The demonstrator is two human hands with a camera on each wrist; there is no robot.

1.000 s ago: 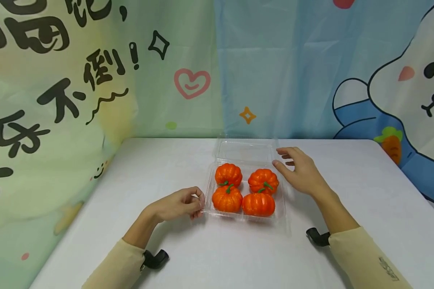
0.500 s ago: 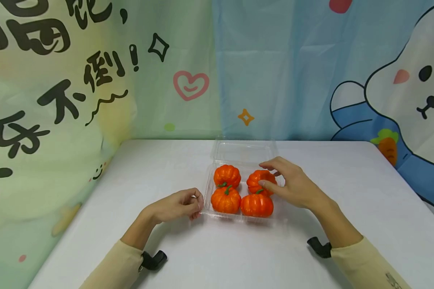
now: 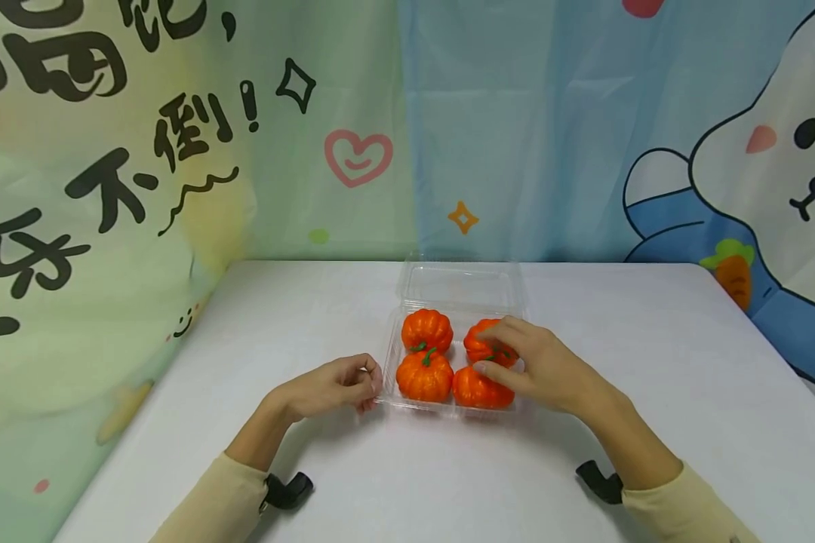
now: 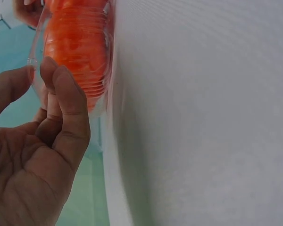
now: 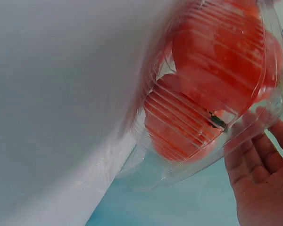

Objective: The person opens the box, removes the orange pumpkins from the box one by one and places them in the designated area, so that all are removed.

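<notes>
Left fingers curl, right fingers arch loosely.

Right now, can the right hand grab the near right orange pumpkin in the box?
Probably yes. The right hand is already at the near right orange pumpkin, and the clear plastic lid lies open behind, so nothing seems to block it.

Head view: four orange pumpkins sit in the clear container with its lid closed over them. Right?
The lid is not closed: the head view shows it open, beyond the four orange pumpkins, which do sit in the clear container.
</notes>
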